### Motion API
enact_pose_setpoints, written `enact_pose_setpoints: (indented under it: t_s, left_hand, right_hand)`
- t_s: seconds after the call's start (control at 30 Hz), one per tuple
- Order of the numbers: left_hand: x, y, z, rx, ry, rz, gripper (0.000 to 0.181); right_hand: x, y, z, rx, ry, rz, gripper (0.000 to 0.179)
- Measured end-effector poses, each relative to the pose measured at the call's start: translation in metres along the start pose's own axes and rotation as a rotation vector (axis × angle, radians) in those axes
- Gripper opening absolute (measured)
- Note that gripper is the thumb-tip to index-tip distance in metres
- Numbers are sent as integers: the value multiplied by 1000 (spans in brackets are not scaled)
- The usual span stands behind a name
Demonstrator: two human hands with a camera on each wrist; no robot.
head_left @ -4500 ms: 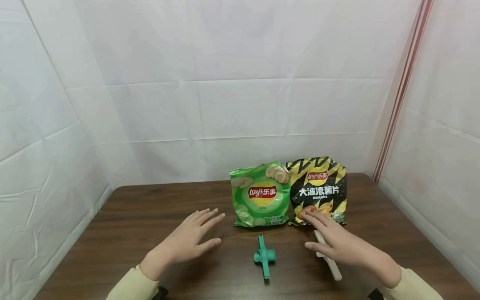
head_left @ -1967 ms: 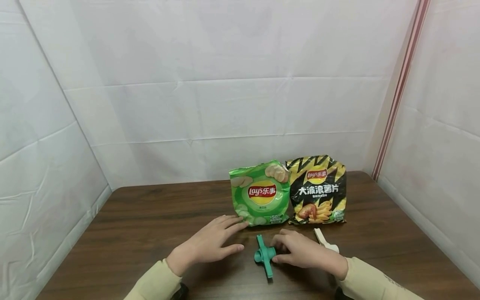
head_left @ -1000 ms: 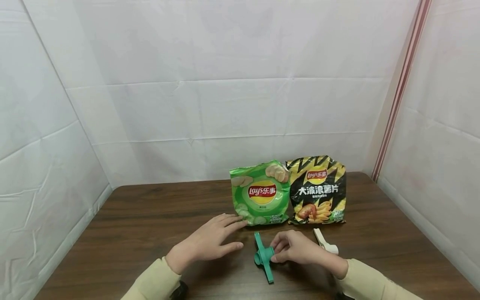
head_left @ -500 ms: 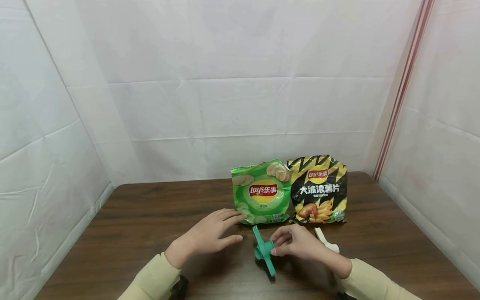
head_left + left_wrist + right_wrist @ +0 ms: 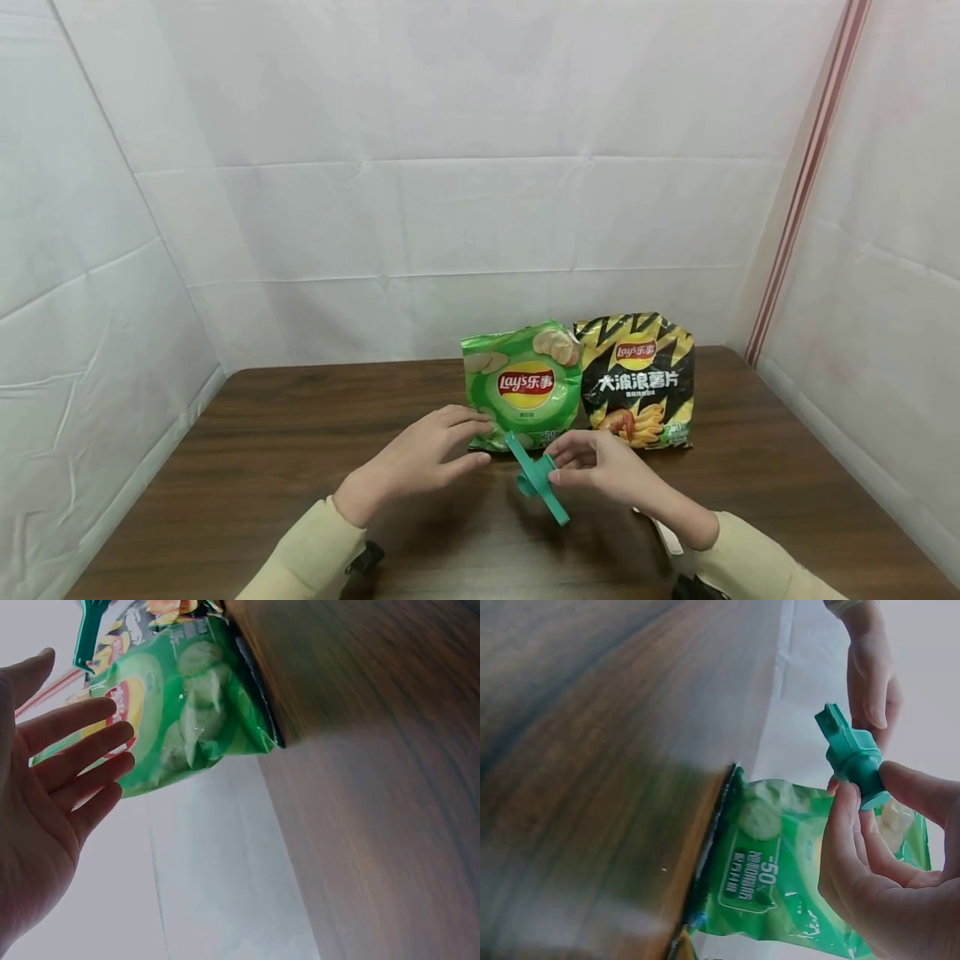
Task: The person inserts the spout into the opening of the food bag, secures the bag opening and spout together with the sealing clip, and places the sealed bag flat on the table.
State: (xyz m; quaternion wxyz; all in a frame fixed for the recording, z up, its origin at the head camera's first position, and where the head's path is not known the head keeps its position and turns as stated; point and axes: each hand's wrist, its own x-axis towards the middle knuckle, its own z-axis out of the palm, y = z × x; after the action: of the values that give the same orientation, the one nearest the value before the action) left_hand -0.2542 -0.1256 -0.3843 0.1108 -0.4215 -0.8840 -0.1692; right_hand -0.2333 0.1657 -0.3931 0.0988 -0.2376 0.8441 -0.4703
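My right hand pinches a green bag clip by its round pouring spout, between thumb and fingertips. In the right wrist view the clip is held up off the table. My left hand hovers to the left of the clip, its fingers extended and holding nothing; the left wrist view shows its bare palm. Behind both hands a green bag of chips stands upright, and the left fingertips overlap its lower left corner in the head view. A white bag clip lies mostly hidden under my right forearm.
A black and yellow bag of chips stands right beside the green one, near the table's back edge. The dark wooden table is enclosed by white cloth walls at the back and sides.
My right hand has come over from the right, gripped the green clip's spout, then raised and tilted the clip. My left hand has moved right, towards the green bag of chips.
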Motion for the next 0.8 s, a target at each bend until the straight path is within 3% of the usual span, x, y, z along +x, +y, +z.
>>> enact_pose_setpoints:
  t_s: [0.33, 0.8]
  left_hand:
    - [13, 8, 0, -113, 179, 85, 35]
    - [18, 13, 2, -364, 127, -3, 17]
  right_hand:
    - [2, -13, -6, 23, 8, -21, 31]
    - [8, -19, -10, -26, 14, -76, 27]
